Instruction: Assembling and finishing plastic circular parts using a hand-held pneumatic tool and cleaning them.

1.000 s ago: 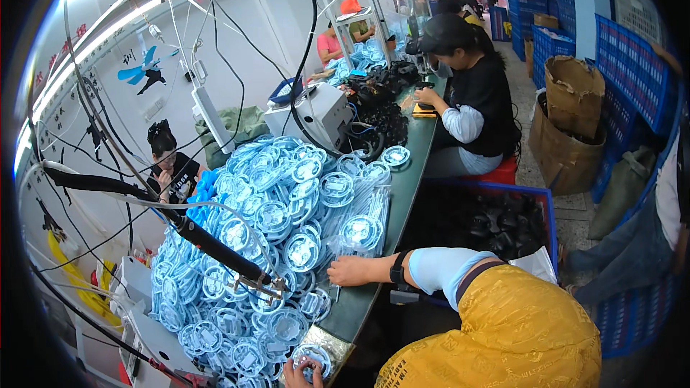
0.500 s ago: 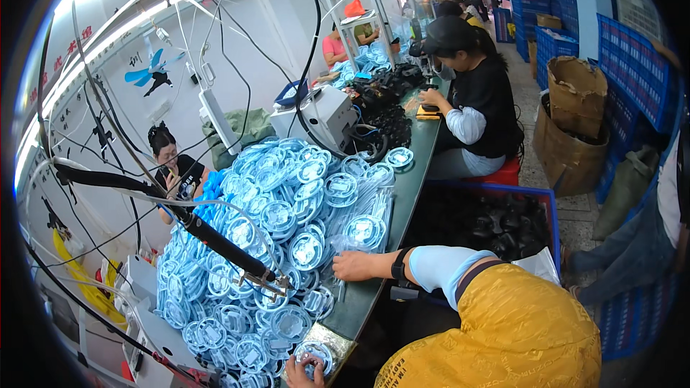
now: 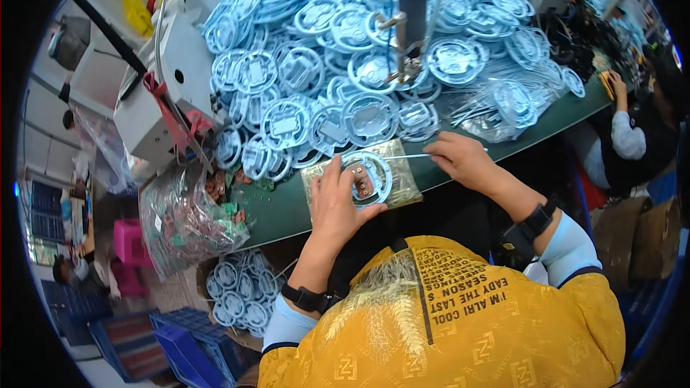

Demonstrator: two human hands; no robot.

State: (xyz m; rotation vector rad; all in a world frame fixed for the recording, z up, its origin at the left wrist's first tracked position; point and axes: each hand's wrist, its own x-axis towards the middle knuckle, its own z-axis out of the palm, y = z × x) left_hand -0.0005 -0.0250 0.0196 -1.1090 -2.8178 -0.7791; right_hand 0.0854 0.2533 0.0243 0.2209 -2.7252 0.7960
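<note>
A light blue round plastic part (image 3: 386, 185) lies on a yellowish, film-wrapped pad (image 3: 408, 188) at the bench edge. Inside its ring sits a small brown circuit board (image 3: 364, 187). My left hand (image 3: 333, 205) grips the part from the left, thumb below and fingers above, steadying it on the pad. Just right of it, my right hand (image 3: 463, 163) pinches a thin pale rod (image 3: 410, 156). The rod stretches leftward over the part's upper rim; its left end is hard to make out near my left fingers.
A heap of similar blue parts (image 3: 284, 123) covers the bench beyond. A black arm (image 3: 411, 7) hangs above it. Thin rods lie in a clear bag (image 3: 481, 111) at right. A bag of small boards (image 3: 190, 219) stands left; a box of blue parts (image 3: 241, 291) sits below.
My view has swung down and left. My right hand has left the bag of rods and come beside the round part with a rod. My left hand remains at the part.
</note>
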